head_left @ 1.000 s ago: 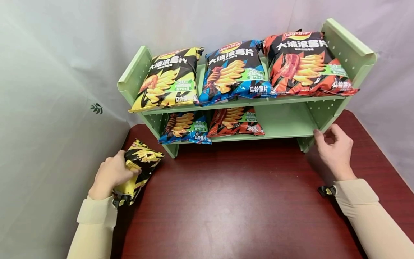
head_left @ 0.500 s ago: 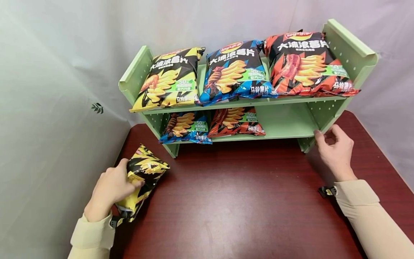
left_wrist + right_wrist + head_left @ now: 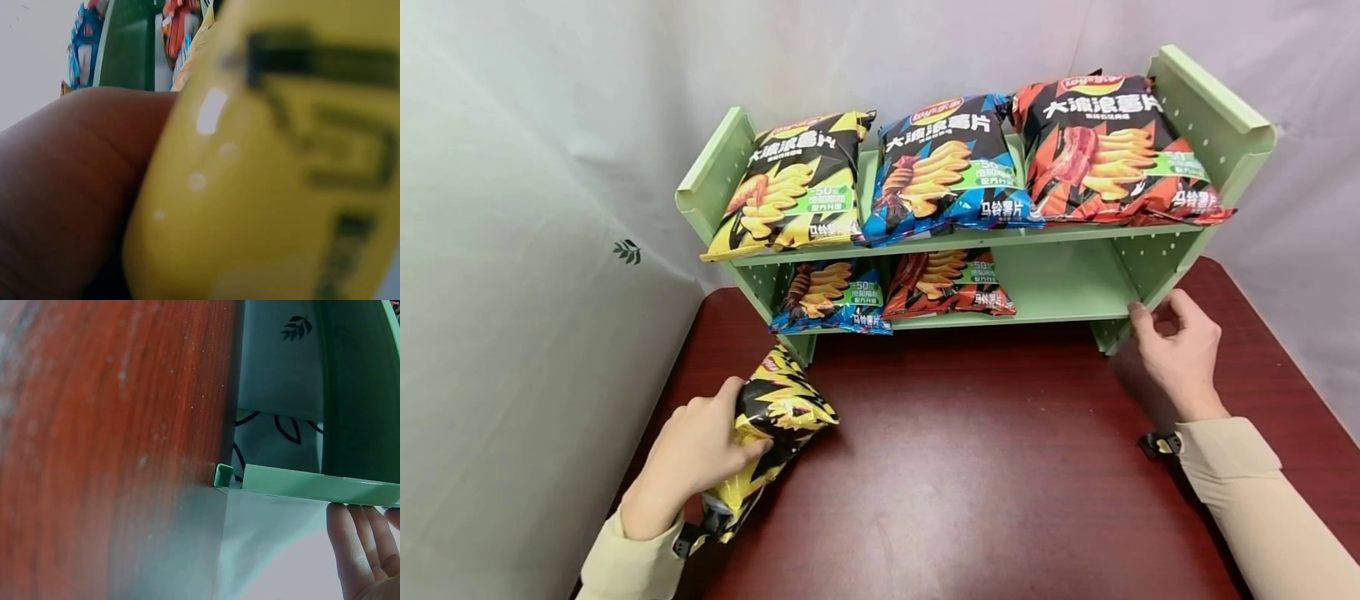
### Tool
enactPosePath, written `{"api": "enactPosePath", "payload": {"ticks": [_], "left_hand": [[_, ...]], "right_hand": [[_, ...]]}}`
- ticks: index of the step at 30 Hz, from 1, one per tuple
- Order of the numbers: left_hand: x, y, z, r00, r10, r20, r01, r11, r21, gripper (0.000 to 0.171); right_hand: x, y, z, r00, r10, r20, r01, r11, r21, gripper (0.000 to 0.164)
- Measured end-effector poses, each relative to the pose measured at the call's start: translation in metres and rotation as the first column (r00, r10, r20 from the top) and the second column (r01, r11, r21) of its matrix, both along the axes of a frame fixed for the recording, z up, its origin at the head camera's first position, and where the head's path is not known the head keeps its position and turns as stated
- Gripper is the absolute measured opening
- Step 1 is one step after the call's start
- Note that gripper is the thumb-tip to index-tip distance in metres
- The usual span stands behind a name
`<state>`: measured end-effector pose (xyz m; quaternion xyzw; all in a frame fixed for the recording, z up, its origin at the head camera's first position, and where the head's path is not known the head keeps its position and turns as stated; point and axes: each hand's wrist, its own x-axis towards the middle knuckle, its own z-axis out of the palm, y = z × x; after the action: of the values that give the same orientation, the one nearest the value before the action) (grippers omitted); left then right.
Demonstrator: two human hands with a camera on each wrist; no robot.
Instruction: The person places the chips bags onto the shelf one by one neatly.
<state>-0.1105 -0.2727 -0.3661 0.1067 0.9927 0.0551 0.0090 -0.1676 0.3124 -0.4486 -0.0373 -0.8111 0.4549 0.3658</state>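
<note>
In the head view my left hand (image 3: 696, 450) grips a yellow-and-black bag of potato chips (image 3: 782, 408) over the table, in front of the shelf's left leg. The thumb lies across the bag's near face; the other fingers are mostly hidden. In the left wrist view, the blurred yellow bag (image 3: 269, 175) fills most of the picture. My right hand (image 3: 1183, 350) touches the lower right side of the green two-tier shelf (image 3: 1067, 279). In the right wrist view its nearly straight fingers (image 3: 350, 540) meet the side panel (image 3: 294, 479) from outside.
The top tier bears yellow (image 3: 797, 183), blue (image 3: 947, 167) and red (image 3: 1112, 150) chip bags. Below them, a blue bag (image 3: 831, 296) and a red bag (image 3: 951, 283) lie toward the left. The shelf stands on a dark red table (image 3: 940, 467), with a pale curtain (image 3: 535, 292) alongside.
My left hand has carried the yellow bag right and toward me, away from the curtain on the left. The right hand stays at the shelf's side.
</note>
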Motion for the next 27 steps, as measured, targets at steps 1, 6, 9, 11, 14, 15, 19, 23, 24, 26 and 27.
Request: {"api": "enactPosePath", "payload": {"ticks": [1, 6, 9, 11, 14, 15, 19, 23, 24, 26, 27], "left_hand": [[0.000, 0.003, 0.000, 1.000, -0.006, 0.003, 0.006, 1.000, -0.007, 0.081], [0.003, 0.020, 0.000, 1.000, -0.024, 0.007, 0.024, 0.999, -0.046, 0.076], [0.007, 0.028, 0.002, 0.999, -0.020, 0.026, 0.022, 0.998, -0.061, 0.075], [0.010, 0.033, 0.003, 0.999, -0.025, 0.038, 0.027, 0.997, -0.067, 0.074], [0.011, 0.040, 0.003, 0.998, -0.054, 0.037, 0.056, 0.996, -0.072, 0.072], [0.011, 0.042, 0.003, 0.997, -0.069, 0.033, 0.072, 0.995, -0.072, 0.072], [0.005, 0.056, -0.001, 0.988, -0.153, -0.006, 0.152, 0.986, -0.071, 0.070], [-0.002, 0.076, -0.007, 0.967, -0.253, -0.025, 0.251, 0.967, -0.048, 0.073], [-0.004, 0.082, -0.008, 0.961, -0.274, -0.026, 0.273, 0.961, -0.040, 0.073], [-0.007, 0.095, -0.010, 0.951, -0.309, -0.031, 0.308, 0.951, -0.022, 0.073], [-0.009, 0.101, -0.012, 0.945, -0.324, -0.036, 0.323, 0.946, -0.016, 0.073]], "right_hand": [[0.000, 0.000, 0.000, 1.000, -0.001, 0.000, 0.001, 1.000, 0.001, 0.017], [0.000, 0.000, 0.000, 1.000, -0.003, -0.004, 0.003, 1.000, 0.002, 0.016], [0.000, 0.000, 0.000, 1.000, 0.000, -0.003, 0.000, 1.000, 0.000, 0.016], [0.001, 0.000, 0.000, 1.000, 0.003, 0.000, -0.003, 1.000, 0.001, 0.016], [0.001, 0.000, 0.001, 1.000, 0.004, 0.000, -0.004, 1.000, 0.001, 0.017], [0.001, 0.000, 0.001, 1.000, 0.005, -0.001, -0.005, 1.000, 0.000, 0.017], [0.001, 0.000, 0.002, 1.000, 0.004, -0.002, -0.004, 1.000, -0.004, 0.016], [0.001, 0.000, 0.001, 1.000, 0.008, -0.004, -0.008, 1.000, -0.009, 0.015], [0.001, 0.000, 0.001, 1.000, 0.009, -0.004, -0.009, 1.000, -0.010, 0.015], [0.001, 0.000, 0.000, 1.000, 0.014, -0.006, -0.014, 1.000, -0.009, 0.015], [0.000, 0.000, 0.000, 1.000, 0.015, -0.007, -0.015, 1.000, -0.008, 0.015]]}}
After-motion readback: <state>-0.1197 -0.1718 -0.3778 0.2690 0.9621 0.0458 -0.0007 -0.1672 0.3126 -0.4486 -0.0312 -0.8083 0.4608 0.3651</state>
